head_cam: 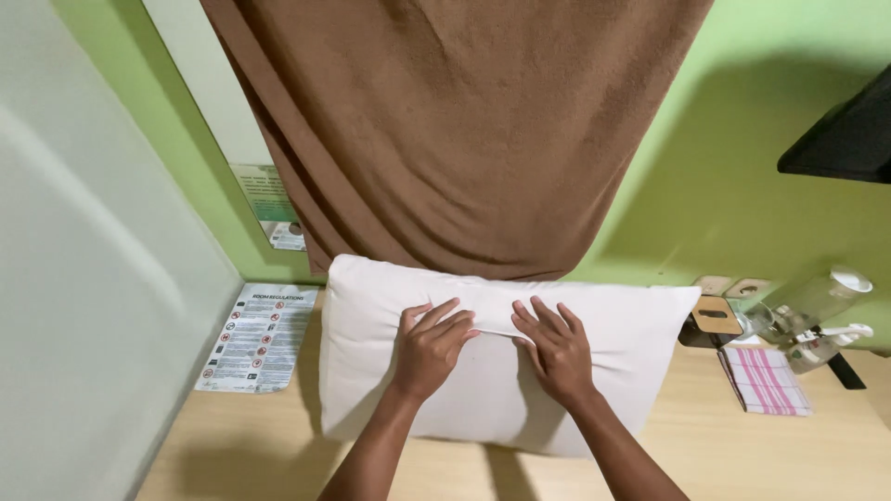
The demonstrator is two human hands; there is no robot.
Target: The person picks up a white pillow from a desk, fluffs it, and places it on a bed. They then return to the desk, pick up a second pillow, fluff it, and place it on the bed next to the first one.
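Head view: white pillow [492, 371] lies flat on wooden surface [705, 445], top edge against hanging brown cloth [464, 130]. 2 hands rest on pillow's middle. Left hand [432, 348] flat, fingers spread, fingertips pinning cover's flap edge. Right hand [555, 348] flat too, fingers extended toward same fold from other side; neither grips, both press, likely to keep flap smooth. Left of pillow: printed sheet [258, 336] leaning at wall foot. Right of pillow: striped cloth [766, 380], clear glasses [817, 301], small wooden holder [715, 317].
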